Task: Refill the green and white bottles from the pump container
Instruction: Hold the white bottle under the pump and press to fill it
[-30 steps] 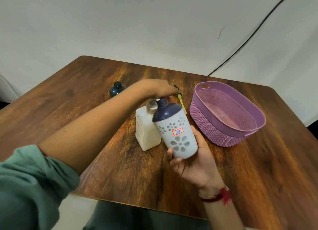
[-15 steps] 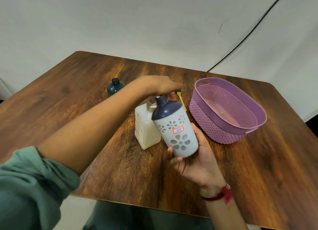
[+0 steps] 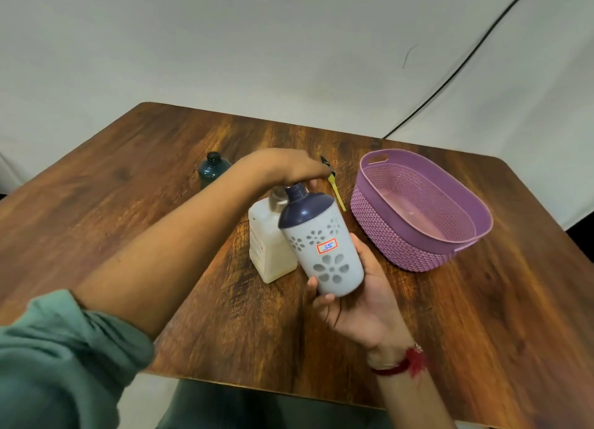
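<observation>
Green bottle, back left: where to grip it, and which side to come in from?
Take the green bottle round its body, just under the shoulder, and come in from the left. It stands upright, the neck is too narrow for a firm hold, and the left forearm crosses its near-right side.

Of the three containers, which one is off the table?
The white flower-patterned bottle, held tilted in the right hand; the green bottle and the cream pump container stand on the table.
</observation>
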